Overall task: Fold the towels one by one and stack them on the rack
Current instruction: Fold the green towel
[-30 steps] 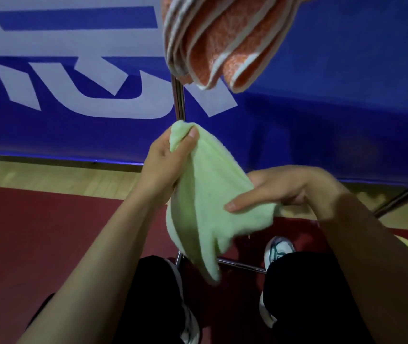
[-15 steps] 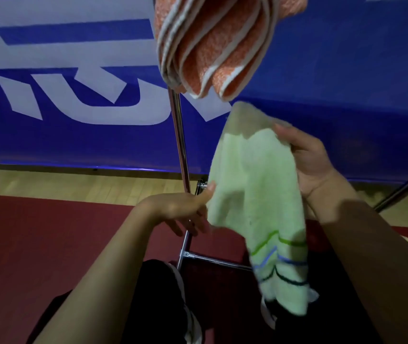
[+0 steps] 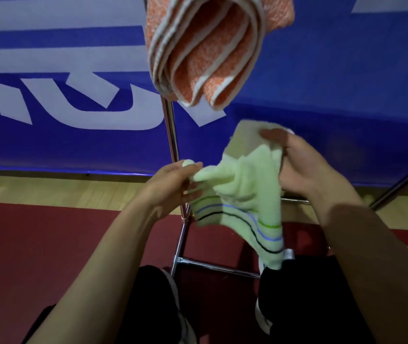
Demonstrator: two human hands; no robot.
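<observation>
- Head view: the left hand [image 3: 173, 187] pinches one corner of the green towel [image 3: 242, 194] between the thumb and the fingers; a small bit of cloth shows above the thumb.
- The right hand [image 3: 297, 167] grips the other top edge of the same towel, with the fingers curled over the cloth and the thumb on the near side.
- The towel hangs between the two hands in the air, in front of the person, bunched and wrinkled in the middle. Its lower end drops down to the right, in front of the right leg, and it carries thin stripes of green, blue and dark colour.
- Above the hands, an orange towel [image 3: 207, 45] with white edges lies folded in several layers on top of the rack [image 3: 170, 130]; its folded end hangs over the side.
- The metal post of the rack stands just behind the left hand, and a low bar of the rack runs between the person's legs near the floor.
- A blue banner [image 3: 334, 95] with large white marks stands behind the rack.
- The floor [image 3: 36, 244] is dark red near the person and pale wood by the banner.
- The person wears black trousers, and the shoes are partly hidden.
</observation>
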